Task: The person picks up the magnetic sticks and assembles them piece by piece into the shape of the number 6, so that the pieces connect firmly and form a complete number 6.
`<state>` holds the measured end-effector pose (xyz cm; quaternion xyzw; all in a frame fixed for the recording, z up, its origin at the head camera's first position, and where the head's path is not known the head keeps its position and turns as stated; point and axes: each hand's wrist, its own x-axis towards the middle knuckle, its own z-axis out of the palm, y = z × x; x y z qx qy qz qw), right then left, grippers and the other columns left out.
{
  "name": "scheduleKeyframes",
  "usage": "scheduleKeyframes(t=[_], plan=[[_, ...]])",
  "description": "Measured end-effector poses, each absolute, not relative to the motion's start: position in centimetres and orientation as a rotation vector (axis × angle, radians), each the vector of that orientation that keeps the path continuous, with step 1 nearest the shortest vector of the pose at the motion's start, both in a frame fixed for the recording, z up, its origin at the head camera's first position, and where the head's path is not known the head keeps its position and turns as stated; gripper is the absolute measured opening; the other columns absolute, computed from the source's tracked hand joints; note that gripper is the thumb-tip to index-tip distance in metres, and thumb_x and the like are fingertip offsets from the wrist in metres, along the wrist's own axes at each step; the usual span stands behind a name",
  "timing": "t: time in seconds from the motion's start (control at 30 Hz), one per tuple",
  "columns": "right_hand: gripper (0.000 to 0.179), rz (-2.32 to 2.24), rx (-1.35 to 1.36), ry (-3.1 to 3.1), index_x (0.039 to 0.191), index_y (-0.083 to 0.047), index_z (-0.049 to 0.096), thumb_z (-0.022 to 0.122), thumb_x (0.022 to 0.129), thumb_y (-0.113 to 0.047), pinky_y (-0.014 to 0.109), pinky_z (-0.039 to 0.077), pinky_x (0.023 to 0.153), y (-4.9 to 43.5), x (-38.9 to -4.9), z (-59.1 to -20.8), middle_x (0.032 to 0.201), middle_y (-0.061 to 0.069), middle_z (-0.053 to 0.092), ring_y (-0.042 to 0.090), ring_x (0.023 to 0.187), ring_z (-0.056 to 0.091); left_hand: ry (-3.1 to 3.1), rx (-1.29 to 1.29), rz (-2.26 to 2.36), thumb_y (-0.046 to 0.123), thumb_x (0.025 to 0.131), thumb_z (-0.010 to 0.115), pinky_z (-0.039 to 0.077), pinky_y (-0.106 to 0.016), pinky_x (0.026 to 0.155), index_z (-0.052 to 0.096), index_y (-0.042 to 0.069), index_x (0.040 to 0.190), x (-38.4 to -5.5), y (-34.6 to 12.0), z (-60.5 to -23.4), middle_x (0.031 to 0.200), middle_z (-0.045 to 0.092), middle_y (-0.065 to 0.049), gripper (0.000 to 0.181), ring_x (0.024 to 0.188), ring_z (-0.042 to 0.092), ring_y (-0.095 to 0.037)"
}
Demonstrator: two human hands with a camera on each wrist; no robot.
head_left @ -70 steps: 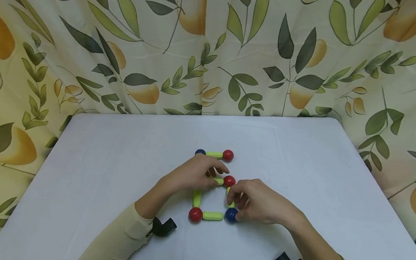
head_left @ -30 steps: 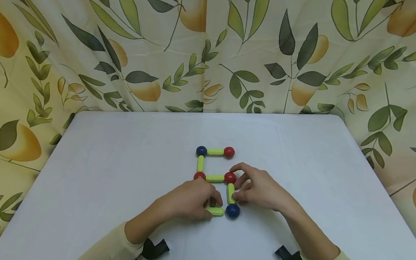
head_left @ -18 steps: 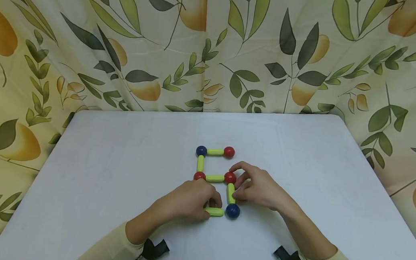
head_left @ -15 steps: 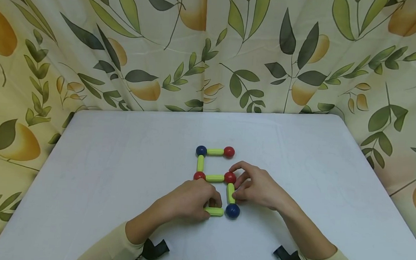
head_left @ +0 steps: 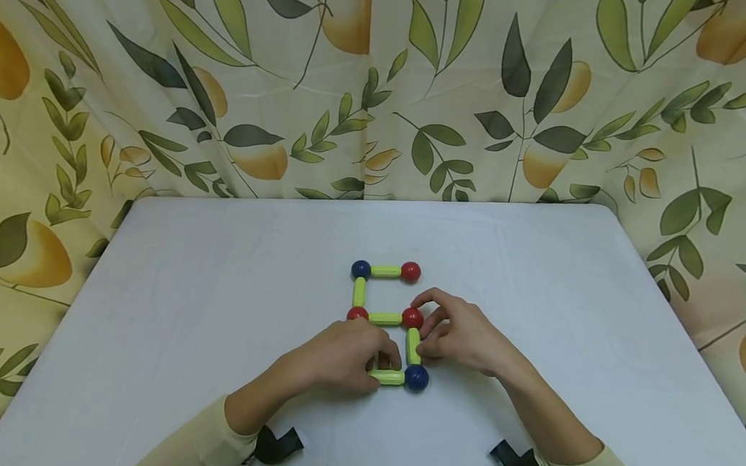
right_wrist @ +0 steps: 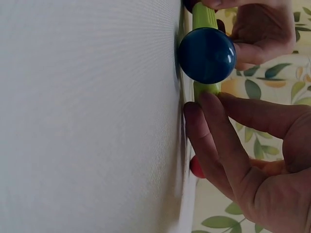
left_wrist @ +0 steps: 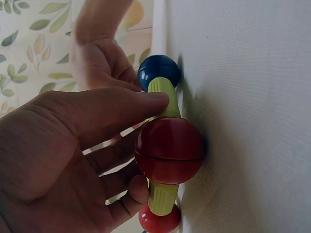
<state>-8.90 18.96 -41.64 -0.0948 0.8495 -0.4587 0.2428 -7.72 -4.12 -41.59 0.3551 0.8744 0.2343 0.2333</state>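
Note:
Magnetic balls and yellow-green rods form a shape like a 6 on the table. My left hand (head_left: 341,357) pinches the near rod (head_left: 391,378), thumb along it in the left wrist view, close to a red ball (left_wrist: 170,150) that the hand hides from the head view. That rod's right end meets the near blue ball (head_left: 416,378). With thumb and fingers, my right hand (head_left: 466,337) holds the right-hand rod (head_left: 413,345), while its index finger reaches to the red ball (head_left: 412,318) at the rod's far end. The left-side rod lies hidden under my left hand.
Farther back, a blue ball (head_left: 361,269) and a red ball (head_left: 411,272) are joined by a rod (head_left: 386,271). A white cloth covers the table (head_left: 247,267). A leaf-and-fruit patterned curtain (head_left: 447,108) hangs behind it. Black straps show at both wrists.
My left hand has come nearer, from the middle rod to the near rod. The gap between the near rod and the blue ball has closed. My right hand has shifted up from that ball.

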Motion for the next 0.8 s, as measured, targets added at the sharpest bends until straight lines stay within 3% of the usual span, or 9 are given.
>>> scheduleKeyframes(t=[0.8], plan=[[0.055, -1.193, -0.246, 2.418, 0.137, -0.011, 0.059, 0.08, 0.086, -0.007, 0.034, 0.057, 0.075, 19.6, -10.3, -41.9, 0.101, 0.011, 0.071, 0.018, 0.078, 0.071, 2.449, 0.949, 0.677, 0.007, 0.085, 0.081, 0.051, -0.02, 0.066, 0.082, 0.02, 0.11, -9.1, -3.6, -41.9, 0.088, 0.072, 0.014, 0.028, 0.074, 0.06, -0.004]])
